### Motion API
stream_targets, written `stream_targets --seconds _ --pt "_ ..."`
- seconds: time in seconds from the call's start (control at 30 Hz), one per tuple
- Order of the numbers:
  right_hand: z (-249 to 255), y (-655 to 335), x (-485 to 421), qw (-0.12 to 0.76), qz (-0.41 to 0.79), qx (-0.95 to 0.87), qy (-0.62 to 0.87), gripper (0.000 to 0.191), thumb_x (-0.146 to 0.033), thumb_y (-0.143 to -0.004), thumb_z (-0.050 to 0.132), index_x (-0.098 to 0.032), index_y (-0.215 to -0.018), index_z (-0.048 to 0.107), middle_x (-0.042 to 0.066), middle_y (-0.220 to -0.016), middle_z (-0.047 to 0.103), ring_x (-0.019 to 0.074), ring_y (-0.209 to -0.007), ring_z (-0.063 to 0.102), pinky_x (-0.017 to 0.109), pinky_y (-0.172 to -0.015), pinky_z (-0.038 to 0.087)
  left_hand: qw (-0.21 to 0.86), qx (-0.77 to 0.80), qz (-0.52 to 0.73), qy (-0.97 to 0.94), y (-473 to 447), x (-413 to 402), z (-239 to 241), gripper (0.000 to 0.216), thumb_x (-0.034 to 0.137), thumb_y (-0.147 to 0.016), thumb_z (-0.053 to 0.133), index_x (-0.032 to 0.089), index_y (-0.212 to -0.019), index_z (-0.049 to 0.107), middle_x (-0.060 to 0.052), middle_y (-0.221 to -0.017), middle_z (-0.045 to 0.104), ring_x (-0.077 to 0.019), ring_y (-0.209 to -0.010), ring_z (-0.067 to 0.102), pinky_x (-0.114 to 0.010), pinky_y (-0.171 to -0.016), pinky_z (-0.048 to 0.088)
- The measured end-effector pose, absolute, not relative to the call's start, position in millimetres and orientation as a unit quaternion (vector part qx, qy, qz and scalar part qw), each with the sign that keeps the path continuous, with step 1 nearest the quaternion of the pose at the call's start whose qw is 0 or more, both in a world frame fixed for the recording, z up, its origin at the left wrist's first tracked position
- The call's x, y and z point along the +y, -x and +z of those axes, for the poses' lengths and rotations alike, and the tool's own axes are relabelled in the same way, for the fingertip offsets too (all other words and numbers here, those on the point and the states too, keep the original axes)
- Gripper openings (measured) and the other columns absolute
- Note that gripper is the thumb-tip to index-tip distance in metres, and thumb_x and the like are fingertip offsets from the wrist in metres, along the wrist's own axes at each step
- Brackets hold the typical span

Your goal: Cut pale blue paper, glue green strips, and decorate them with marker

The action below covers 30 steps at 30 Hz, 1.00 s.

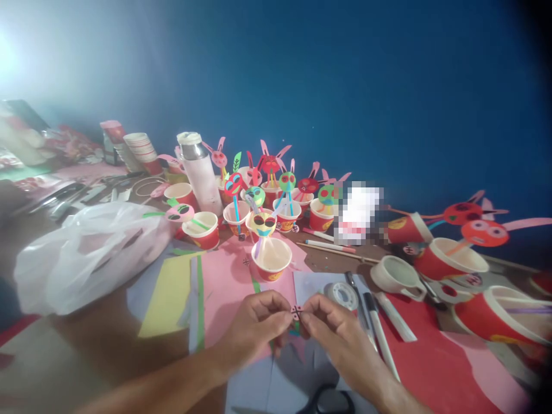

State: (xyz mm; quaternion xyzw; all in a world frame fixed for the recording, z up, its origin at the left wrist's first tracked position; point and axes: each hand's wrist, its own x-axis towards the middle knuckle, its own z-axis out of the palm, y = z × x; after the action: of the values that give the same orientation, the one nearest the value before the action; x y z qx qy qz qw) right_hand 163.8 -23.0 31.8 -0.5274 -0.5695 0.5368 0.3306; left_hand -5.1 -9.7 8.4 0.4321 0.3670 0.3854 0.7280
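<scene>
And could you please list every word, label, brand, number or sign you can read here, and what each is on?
No words, brands or numbers are readable.
Pink disc between the left hand and right hand: dark crossing lines, no legible lettering.
Front paper cup: yellow emblem, too blurred to read.
White patch behind the pens: pixelated, unreadable.

Here's your left hand point(262, 321), bare, and your right hand point(340, 329), just as bare! Your left forearm point(176, 376) shows a long, uncovered stretch, tapering toward the hand, blurred lower down; your right forearm point(394, 394), bare too, shows a shorter length.
</scene>
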Motion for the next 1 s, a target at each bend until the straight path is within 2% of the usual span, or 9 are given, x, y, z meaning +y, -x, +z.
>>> stream_targets --seconds 0.13,0.37,0.5,0.63,0.77,0.87,1.0 --pt "23 -163 -25 0.316 0.553 -0.562 0.528 0.029 -0.044 -0.086 0.049 -0.021 -0.068 0.05 -0.004 -0.062 0.046 0.0117 -0.06 0.04 0.023 -0.054 0.033 0.726 0.389 0.373 -0.427 4 -11 10 0.034 0.043 -0.072 0.071 0.014 -0.071 0.054 0.004 -0.047 0.052 -0.0061 -0.038 0.045 -0.016 -0.038 0.037" --pt "15 -169 -21 0.287 0.527 -0.583 0.547 0.028 -0.047 -0.082 0.054 -0.022 -0.071 0.057 -0.002 -0.064 0.053 0.0133 -0.062 0.048 0.023 -0.056 0.039 0.712 0.435 0.353 -0.424 2 -13 11 0.031 0.041 -0.068 0.07 0.015 -0.068 0.053 0.005 -0.044 0.05 -0.0054 -0.036 0.044 -0.017 -0.039 0.035" --pt "18 -169 -24 0.3 0.507 -0.578 0.565 0.03 -0.047 -0.081 0.054 -0.021 -0.066 0.055 -0.003 -0.061 0.049 0.0122 -0.058 0.045 0.022 -0.051 0.037 0.72 0.423 0.356 -0.42 1 -14 9 0.037 0.046 -0.067 0.072 0.015 -0.067 0.053 0.006 -0.045 0.049 -0.0049 -0.036 0.043 -0.016 -0.038 0.033" --pt "24 -169 -23 0.323 0.482 -0.568 0.584 0.028 -0.045 -0.081 0.054 -0.021 -0.066 0.057 -0.003 -0.061 0.05 0.0119 -0.059 0.044 0.022 -0.054 0.038 0.706 0.427 0.358 -0.437 5 -13 10 0.038 0.05 -0.072 0.068 0.013 -0.077 0.059 0.005 -0.047 0.05 -0.0053 -0.038 0.044 -0.017 -0.038 0.034" --pt "27 -176 -12 0.339 0.474 -0.576 0.573 0.025 -0.042 -0.081 0.055 -0.021 -0.068 0.057 -0.002 -0.063 0.054 0.0132 -0.062 0.05 0.023 -0.058 0.041 0.667 0.434 0.385 -0.468 15 -14 20 0.032 0.044 -0.082 0.059 0.013 -0.088 0.063 0.003 -0.049 0.051 -0.0075 -0.042 0.047 -0.018 -0.041 0.037" --pt "27 -183 -5 0.351 0.452 -0.581 0.578 0.022 -0.039 -0.08 0.056 -0.022 -0.067 0.058 -0.002 -0.063 0.056 0.013 -0.061 0.051 0.022 -0.057 0.043 0.602 0.45 0.398 -0.526 30 -11 32 0.024 0.038 -0.085 0.056 0.015 -0.086 0.064 0.001 -0.055 0.056 -0.0081 -0.046 0.05 -0.019 -0.046 0.041" --pt "27 -189 5 0.354 0.396 -0.575 0.622 0.019 -0.039 -0.079 0.057 -0.023 -0.068 0.059 -0.004 -0.06 0.055 0.0114 -0.054 0.049 0.021 -0.051 0.04 0.337 0.509 0.501 -0.613 52 5 47 0.015 0.033 -0.081 0.062 0.021 -0.089 0.065 -0.003 -0.088 0.065 -0.0145 -0.079 0.059 -0.026 -0.072 0.048"
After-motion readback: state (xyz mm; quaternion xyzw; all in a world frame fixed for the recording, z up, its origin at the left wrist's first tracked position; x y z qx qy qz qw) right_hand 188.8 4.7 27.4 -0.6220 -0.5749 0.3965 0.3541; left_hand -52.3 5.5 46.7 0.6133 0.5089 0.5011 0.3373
